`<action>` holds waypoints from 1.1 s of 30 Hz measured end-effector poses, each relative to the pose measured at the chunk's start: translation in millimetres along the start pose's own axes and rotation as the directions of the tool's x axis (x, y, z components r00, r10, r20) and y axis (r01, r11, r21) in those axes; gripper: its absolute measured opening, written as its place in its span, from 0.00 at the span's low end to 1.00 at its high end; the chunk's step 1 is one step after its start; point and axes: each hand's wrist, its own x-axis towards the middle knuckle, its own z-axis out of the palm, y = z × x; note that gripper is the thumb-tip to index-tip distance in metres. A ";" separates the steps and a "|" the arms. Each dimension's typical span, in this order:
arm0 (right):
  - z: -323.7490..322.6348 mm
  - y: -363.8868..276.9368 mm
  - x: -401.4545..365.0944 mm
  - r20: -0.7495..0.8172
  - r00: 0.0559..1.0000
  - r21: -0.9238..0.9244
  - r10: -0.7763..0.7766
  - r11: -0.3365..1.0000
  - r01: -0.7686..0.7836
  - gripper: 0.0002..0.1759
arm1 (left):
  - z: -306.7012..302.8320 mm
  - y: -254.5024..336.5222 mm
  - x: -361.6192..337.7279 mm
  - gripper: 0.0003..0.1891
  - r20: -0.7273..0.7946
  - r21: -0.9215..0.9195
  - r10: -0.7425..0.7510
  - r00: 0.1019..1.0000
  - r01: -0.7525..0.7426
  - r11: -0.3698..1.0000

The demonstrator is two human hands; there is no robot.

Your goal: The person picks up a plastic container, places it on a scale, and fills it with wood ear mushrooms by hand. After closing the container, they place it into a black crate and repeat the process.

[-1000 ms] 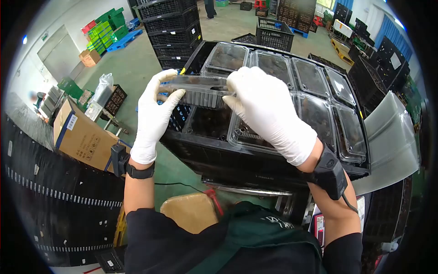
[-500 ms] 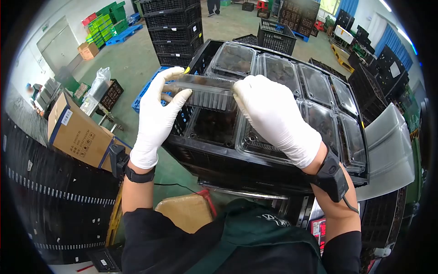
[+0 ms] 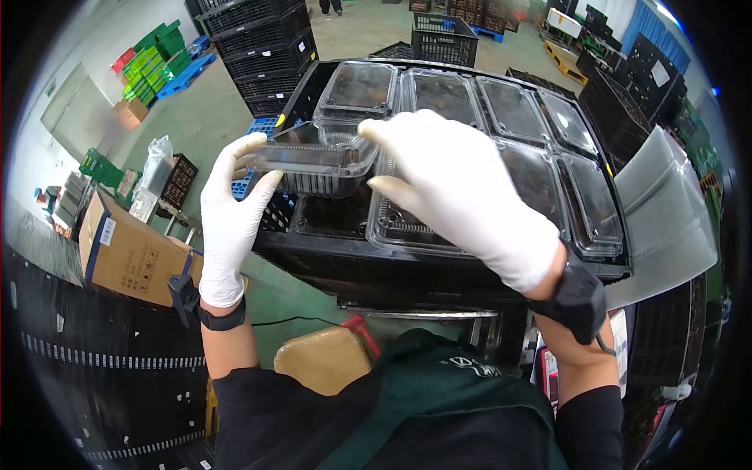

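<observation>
My left hand (image 3: 231, 200), in a white glove, grips the left end of a clear plastic clamshell box (image 3: 317, 160) between thumb and fingers. The box is raised and tilted over the near left part of a large black crate (image 3: 329, 254). At the box's right end is my right hand (image 3: 439, 172), gloved too, its thumb and fingers spread apart close to the corner. Under and beside the held box, lidded clear boxes (image 3: 442, 94) with dark contents sit in rows in the crate. Part of one directly below is hidden by the held box.
Stacked black crates (image 3: 258, 59) stand beyond the crate to the left. A cardboard carton (image 3: 137, 251) is at left, and a translucent plastic sheet (image 3: 666, 223) leans at the right. Below are a tan-topped stool (image 3: 323, 360) and a red-edged device (image 3: 551, 374). Far back, a person's legs (image 3: 330, 6) show.
Both hands and the box have shifted left in view and slightly down. My right hand's fingers, pinched at the box's edge before, are now spread apart. The box's tilt has changed.
</observation>
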 end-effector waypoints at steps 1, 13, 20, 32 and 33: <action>-14.1 -1.0 -10.3 0.001 0.999 -0.012 0.047 0.999 -0.047 0.24 | -2.9 2.6 -2.4 0.21 0.033 0.032 0.014 0.999 -0.015 0.999; -171.9 -105.6 -307.4 -0.184 0.619 -0.226 0.764 0.580 -0.783 0.15 | 154.2 261.7 -65.9 0.29 0.330 -0.475 0.783 0.528 -0.624 0.621; -246.4 -310.7 -466.4 -0.515 -0.147 -0.136 0.844 -0.250 -0.959 0.11 | 403.8 407.6 8.9 0.24 0.433 -0.427 0.799 0.418 -0.686 0.589; -216.5 -496.8 -601.2 -0.679 -0.491 0.070 0.546 -0.618 -0.783 0.09 | 468.8 409.6 159.6 0.18 0.672 -0.458 0.658 0.339 -0.507 0.730; -218.5 -494.6 -608.8 -0.676 -0.463 0.019 0.574 -0.614 -0.789 0.09 | 446.0 420.5 139.7 0.17 0.681 -0.469 0.656 0.326 -0.493 0.732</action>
